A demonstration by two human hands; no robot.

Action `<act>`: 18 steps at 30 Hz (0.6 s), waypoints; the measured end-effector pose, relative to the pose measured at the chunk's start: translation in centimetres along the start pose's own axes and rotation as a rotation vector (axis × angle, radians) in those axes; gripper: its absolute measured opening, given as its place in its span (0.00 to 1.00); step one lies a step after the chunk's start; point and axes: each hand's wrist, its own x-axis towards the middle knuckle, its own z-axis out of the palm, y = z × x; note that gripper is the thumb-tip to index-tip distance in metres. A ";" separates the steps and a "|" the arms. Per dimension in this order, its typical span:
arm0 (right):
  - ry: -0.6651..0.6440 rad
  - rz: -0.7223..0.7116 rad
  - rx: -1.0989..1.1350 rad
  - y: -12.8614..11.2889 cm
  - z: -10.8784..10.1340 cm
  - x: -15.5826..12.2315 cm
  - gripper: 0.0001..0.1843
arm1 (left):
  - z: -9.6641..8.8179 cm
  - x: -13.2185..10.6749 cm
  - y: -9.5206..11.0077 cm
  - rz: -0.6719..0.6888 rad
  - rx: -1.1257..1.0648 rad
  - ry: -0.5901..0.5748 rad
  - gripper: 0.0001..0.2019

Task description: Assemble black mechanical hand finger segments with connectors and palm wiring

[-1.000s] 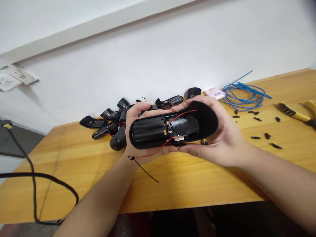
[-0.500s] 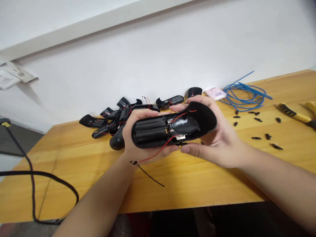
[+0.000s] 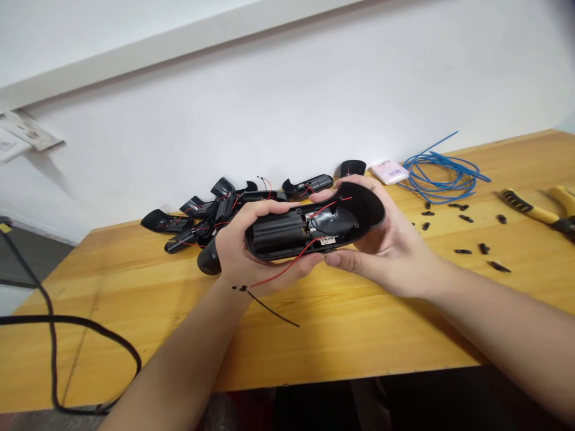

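Observation:
Both my hands hold a black plastic shell (image 3: 314, 224) above the wooden table (image 3: 359, 329), its open inside facing me. It shows a battery compartment, a small board and red wires. My left hand (image 3: 242, 251) wraps round the battery end. My right hand (image 3: 386, 245) cups the wider rounded end, thumb under the front edge. A red wire (image 3: 283, 272) and a black wire (image 3: 272, 308) hang down from the shell past my left wrist.
A heap of similar black shells (image 3: 202, 215) with red wires lies at the back by the white wall. A blue cable coil (image 3: 444, 173), a pink packet (image 3: 390, 172), several small black bits (image 3: 480, 248) and yellow-handled pliers (image 3: 539, 209) lie to the right. A black cord (image 3: 67, 335) loops at the left.
The shell has tilted a little away from me and shifted slightly right. My hands keep their hold.

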 end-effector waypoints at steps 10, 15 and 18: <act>0.022 -0.228 -0.289 0.0 -0.5 0.1 0.42 | -0.8 0.8 -0.4 0.313 0.220 -0.034 0.38; 0.045 -0.319 -0.277 0.2 0.1 -0.3 0.44 | -0.5 0.8 -0.4 0.403 0.237 -0.016 0.35; 0.089 -0.287 -0.289 -0.1 0.6 -0.7 0.41 | -0.3 0.6 -0.4 0.400 0.198 -0.001 0.34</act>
